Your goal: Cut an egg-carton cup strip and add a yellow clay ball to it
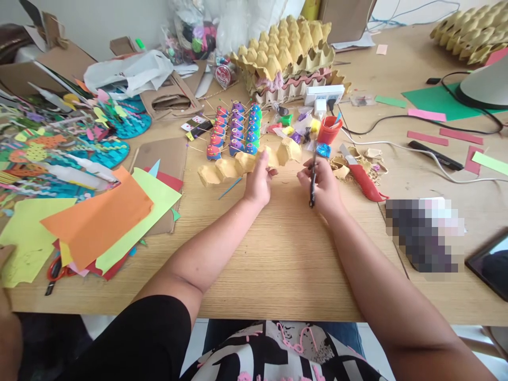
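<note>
Busily cluttered table (pixel 286 254), pale wall (pixel 99 26); left fingers (pixel 262 163) hold carton strip (pixel 227 168), right fingers (pixel 305 178) tool (pixel 312 182).

You are in an indoor craft workspace; whether it belongs to a home or a small workshop, you cannot tell from here. Your wooden surface (pixel 273 259), set against a pale wall (pixel 99 24), carries stacked egg trays (pixel 283 47), sheets of coloured paper (pixel 103 219), white squeeze bottles (pixel 75 176), orange-handled scissors (pixel 54 271) and a red-handled cutter (pixel 365 182). Among these supplies you have painted egg-carton rows (pixel 237 129) and decorated turquoise discs (pixel 137 127).
</note>
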### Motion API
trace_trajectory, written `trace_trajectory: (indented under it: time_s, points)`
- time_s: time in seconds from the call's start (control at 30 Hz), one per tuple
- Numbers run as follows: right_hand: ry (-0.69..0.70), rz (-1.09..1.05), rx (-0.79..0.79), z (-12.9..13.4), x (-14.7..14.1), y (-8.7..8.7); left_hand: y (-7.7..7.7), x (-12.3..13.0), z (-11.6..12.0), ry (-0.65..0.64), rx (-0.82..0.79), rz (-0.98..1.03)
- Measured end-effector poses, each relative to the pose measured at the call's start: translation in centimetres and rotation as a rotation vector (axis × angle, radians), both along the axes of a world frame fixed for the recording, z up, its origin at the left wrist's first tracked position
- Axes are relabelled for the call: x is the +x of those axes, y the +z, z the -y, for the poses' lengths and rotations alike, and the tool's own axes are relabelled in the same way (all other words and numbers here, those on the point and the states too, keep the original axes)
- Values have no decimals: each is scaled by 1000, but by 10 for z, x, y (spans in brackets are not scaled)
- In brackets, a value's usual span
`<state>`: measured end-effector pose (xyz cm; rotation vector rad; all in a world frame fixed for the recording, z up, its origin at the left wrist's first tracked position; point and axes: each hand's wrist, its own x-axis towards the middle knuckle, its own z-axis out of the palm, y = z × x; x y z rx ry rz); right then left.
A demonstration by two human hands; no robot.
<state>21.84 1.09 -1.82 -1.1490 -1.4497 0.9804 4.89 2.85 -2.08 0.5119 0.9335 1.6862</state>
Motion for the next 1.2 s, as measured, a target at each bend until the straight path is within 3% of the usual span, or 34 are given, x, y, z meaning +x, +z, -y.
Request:
trace_trajectory:
  time_s: [0.13, 0.27, 0.53, 0.7, 1.2]
  points:
    - [39, 245, 65, 4, 0, -1, -2, 1, 0, 71, 19, 8]
    - [19, 315, 70, 6, 2, 3, -6, 1, 1, 96, 53, -20]
    - [29, 289, 64, 12, 1, 14, -8, 0, 1, 147, 39, -107]
    - [47, 262, 39, 12, 0, 11, -10, -2, 0, 163, 59, -129]
    - [-72, 305, 31, 8, 2, 8, -7, -1, 0, 163, 74, -97]
